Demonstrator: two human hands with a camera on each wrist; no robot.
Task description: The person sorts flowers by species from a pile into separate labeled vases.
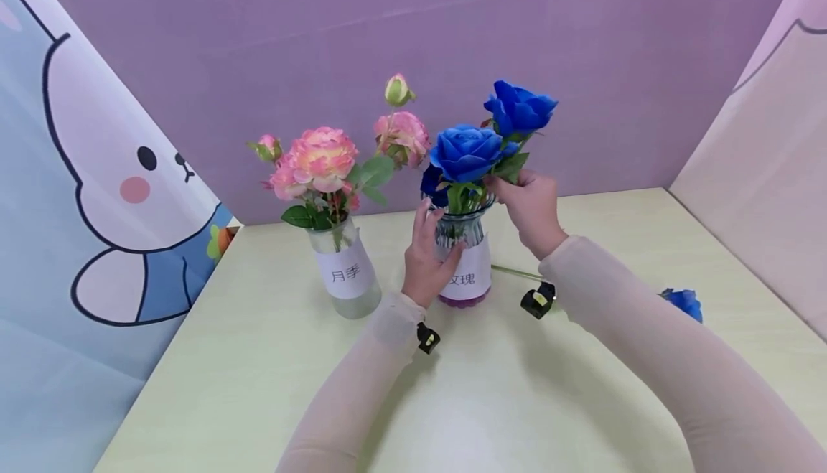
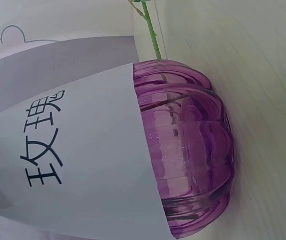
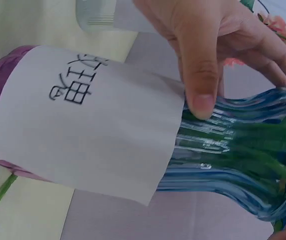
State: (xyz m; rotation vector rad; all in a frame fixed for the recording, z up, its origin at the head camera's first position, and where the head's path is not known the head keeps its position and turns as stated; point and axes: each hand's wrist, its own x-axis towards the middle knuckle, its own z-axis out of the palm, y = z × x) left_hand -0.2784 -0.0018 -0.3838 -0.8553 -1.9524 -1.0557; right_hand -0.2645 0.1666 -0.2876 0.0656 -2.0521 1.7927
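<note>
A glass vase (image 1: 461,225), blue at the neck and purple at the base, stands upright with a white paper label (image 2: 67,150) round it. My left hand (image 1: 429,258) steadies it by the neck, its thumb (image 3: 201,75) against the glass. Blue roses (image 1: 466,153) fill the vase mouth. Above the rim, my right hand (image 1: 533,207) pinches the stem of a blue rose (image 1: 520,108) that rises highest at the right; leaves partly cover the fingertips. Stems show through the glass in the right wrist view.
Left of it stands a clear vase (image 1: 357,304) of pink flowers (image 1: 323,157), also labelled. Another blue rose (image 1: 683,302) lies on the table (image 1: 258,387) at the right, partly behind the right sleeve. A green stem (image 3: 0,197) lies beside the vase base. Fabric walls surround the table.
</note>
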